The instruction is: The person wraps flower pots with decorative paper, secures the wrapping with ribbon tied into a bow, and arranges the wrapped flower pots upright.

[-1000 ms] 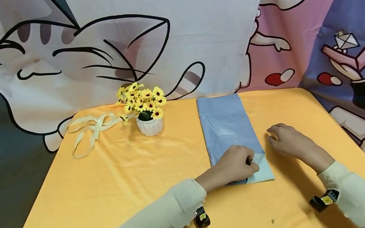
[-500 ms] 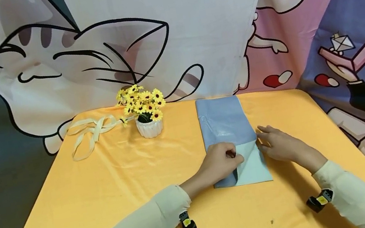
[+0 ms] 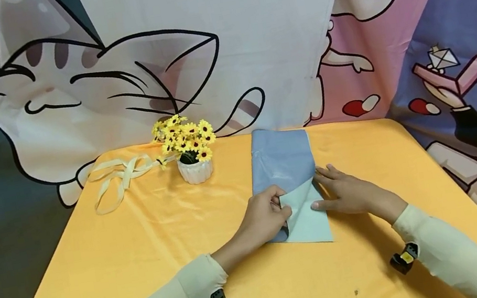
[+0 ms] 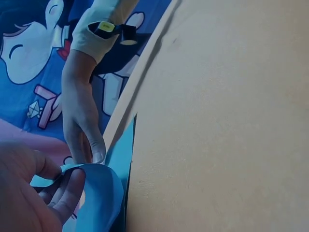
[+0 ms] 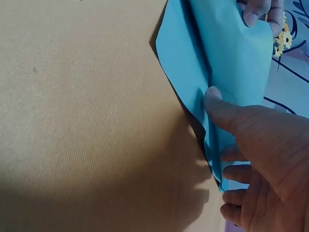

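Note:
A folded two-tone sheet (image 3: 280,160), blue outside and pale teal inside, lies on the right half of the table. My left hand (image 3: 263,215) pinches the edge of its near flap between thumb and fingers, and the teal side (image 4: 104,193) curves upward in the left wrist view. At the sheet's right edge is my right hand (image 3: 347,193), thumb touching the teal surface. The right wrist view shows the right hand's fingers (image 5: 237,172) loosely extended along the folded edge. Whether the sheet is paper or plastic cannot be told.
A white pot of yellow flowers (image 3: 196,171) stands at the back of the yellow-covered table (image 3: 163,237). Left of it lies a loose cream ribbon (image 3: 121,177). A printed cartoon curtain (image 3: 175,5) hangs behind.
My left hand has drawn the flap leftward, baring more teal. My right hand has moved left from beside the sheet to touch it. The sheet has shifted slightly left.

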The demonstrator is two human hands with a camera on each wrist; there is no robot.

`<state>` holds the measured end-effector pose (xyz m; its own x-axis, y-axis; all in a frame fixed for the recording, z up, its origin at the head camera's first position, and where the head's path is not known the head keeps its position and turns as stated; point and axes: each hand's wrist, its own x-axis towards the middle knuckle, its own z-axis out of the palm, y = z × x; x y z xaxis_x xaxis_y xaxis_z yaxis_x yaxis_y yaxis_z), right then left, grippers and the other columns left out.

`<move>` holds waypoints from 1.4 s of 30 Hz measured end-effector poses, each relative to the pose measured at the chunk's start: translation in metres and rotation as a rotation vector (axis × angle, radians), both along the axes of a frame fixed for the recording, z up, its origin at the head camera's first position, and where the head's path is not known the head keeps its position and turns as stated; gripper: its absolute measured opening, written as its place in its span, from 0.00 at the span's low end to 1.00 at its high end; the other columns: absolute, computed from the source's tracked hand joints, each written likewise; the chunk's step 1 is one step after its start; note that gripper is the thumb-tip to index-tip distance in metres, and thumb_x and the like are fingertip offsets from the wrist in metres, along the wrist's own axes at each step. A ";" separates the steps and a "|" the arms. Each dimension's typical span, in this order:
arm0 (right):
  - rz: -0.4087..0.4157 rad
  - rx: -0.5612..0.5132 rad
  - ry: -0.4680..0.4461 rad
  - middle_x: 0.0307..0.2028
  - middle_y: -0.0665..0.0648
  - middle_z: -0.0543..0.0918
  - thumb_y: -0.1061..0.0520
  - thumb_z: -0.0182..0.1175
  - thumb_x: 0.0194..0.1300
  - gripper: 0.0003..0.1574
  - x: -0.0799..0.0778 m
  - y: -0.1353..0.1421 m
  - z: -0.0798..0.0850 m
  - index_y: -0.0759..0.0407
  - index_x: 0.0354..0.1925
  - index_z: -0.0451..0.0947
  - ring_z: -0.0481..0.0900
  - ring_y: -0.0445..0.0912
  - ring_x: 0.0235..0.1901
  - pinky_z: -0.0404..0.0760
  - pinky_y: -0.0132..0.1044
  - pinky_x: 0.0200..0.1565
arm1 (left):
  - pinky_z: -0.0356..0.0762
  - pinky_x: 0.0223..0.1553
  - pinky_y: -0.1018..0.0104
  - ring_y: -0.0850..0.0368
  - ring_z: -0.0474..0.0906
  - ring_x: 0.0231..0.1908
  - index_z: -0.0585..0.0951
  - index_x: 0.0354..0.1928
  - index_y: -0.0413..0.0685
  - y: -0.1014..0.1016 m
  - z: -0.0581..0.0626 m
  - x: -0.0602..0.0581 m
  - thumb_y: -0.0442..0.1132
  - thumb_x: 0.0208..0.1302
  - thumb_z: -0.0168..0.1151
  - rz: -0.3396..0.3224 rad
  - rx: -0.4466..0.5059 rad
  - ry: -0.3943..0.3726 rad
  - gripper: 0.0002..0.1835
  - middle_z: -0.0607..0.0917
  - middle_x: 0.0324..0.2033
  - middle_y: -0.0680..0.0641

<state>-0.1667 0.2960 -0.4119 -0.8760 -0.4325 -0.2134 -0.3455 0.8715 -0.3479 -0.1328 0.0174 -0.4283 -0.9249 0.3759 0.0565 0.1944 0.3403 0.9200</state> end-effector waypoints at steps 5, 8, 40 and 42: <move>0.033 -0.007 0.035 0.88 0.71 0.59 0.27 0.65 0.80 0.61 -0.002 -0.009 -0.001 0.63 0.89 0.59 0.50 0.76 0.88 0.61 0.75 0.83 | 0.90 0.40 0.65 0.56 0.92 0.26 0.85 0.53 0.47 -0.008 0.002 0.001 0.34 0.77 0.65 0.022 0.042 -0.021 0.07 0.89 0.29 0.50; 0.060 -0.019 0.036 0.88 0.72 0.58 0.28 0.66 0.79 0.62 -0.004 -0.015 -0.003 0.65 0.88 0.59 0.51 0.73 0.89 0.62 0.72 0.84 | 0.90 0.39 0.66 0.54 0.92 0.27 0.84 0.51 0.47 -0.012 0.003 0.001 0.33 0.77 0.65 0.033 0.064 -0.033 0.06 0.91 0.29 0.49; 0.128 0.024 -0.117 0.89 0.71 0.56 0.29 0.76 0.71 0.61 -0.010 0.035 0.002 0.49 0.89 0.64 0.48 0.76 0.89 0.58 0.81 0.81 | 0.95 0.36 0.54 0.42 0.96 0.31 0.69 0.66 0.50 -0.076 0.008 0.029 0.27 0.69 0.63 0.230 0.154 -0.175 0.27 0.79 0.36 0.44; 0.136 0.023 -0.123 0.89 0.73 0.57 0.31 0.77 0.70 0.61 -0.009 0.040 0.004 0.51 0.88 0.65 0.49 0.77 0.88 0.59 0.82 0.80 | 0.94 0.32 0.54 0.43 0.95 0.28 0.64 0.76 0.57 -0.081 0.006 0.031 0.27 0.68 0.64 0.220 0.126 -0.183 0.37 0.75 0.33 0.44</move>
<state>-0.1760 0.3356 -0.4077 -0.7765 -0.5391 -0.3263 -0.4168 0.8277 -0.3757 -0.1020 -0.0637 -0.4219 -0.9824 0.1664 -0.0850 -0.0439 0.2369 0.9705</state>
